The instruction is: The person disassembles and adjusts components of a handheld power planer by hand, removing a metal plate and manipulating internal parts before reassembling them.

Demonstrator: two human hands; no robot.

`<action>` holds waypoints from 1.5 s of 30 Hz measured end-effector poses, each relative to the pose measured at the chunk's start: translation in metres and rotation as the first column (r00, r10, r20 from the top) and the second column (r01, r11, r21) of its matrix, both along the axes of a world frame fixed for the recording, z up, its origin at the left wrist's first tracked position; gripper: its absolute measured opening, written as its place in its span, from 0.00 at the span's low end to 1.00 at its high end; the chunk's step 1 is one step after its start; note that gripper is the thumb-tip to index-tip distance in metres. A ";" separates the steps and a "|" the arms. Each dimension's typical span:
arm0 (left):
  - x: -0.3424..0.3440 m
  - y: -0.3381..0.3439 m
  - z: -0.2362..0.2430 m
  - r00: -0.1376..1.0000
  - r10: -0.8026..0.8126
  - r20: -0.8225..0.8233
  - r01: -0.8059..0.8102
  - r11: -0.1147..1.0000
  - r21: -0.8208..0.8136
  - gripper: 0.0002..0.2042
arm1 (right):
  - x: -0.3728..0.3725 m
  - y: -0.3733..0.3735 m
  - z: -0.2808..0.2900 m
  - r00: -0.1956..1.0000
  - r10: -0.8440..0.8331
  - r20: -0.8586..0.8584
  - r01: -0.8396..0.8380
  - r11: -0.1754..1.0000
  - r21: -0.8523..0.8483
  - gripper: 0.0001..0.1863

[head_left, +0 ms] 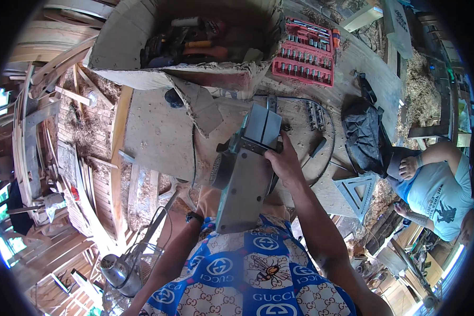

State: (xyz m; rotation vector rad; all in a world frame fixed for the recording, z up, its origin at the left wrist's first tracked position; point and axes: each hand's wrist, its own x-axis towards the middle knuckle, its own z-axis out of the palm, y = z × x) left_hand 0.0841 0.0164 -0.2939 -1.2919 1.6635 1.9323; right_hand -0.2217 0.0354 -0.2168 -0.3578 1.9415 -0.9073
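Note:
An electric hand planer is tilted up in front of my chest, its flat grey metal sole facing me. The lighter front plate points away, with the dark blade slot across the sole behind it. My right hand grips the planer's right side by that slot, thumb and fingers against its edge. My left hand is behind the planer's lower left side, below a dark ribbed part of the body. A dark watch sits on that wrist. The planer hides the left fingers.
A worn cardboard box of tools stands on the dusty worktable. Beyond my right hand are a red socket set, a screwdriver, a black bag and a speed square. Another person sits at right; a fan stands lower left.

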 end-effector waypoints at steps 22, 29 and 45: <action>-0.007 -0.019 0.002 0.987 -0.125 -0.100 0.113 0.987 -0.118 0.13 | 0.018 0.052 0.011 0.929 0.115 -0.353 -0.174 0.975 -0.138 0.45; 0.002 -0.017 0.006 0.978 -0.151 -0.141 0.130 0.980 -0.149 0.13 | 0.034 0.054 0.029 0.865 0.168 -0.473 -0.279 0.944 -0.175 0.41; 0.151 0.047 -0.091 0.995 0.080 -0.061 -0.093 0.960 -0.265 0.13 | 0.047 0.074 0.017 0.843 0.184 -0.506 -0.337 0.913 -0.229 0.39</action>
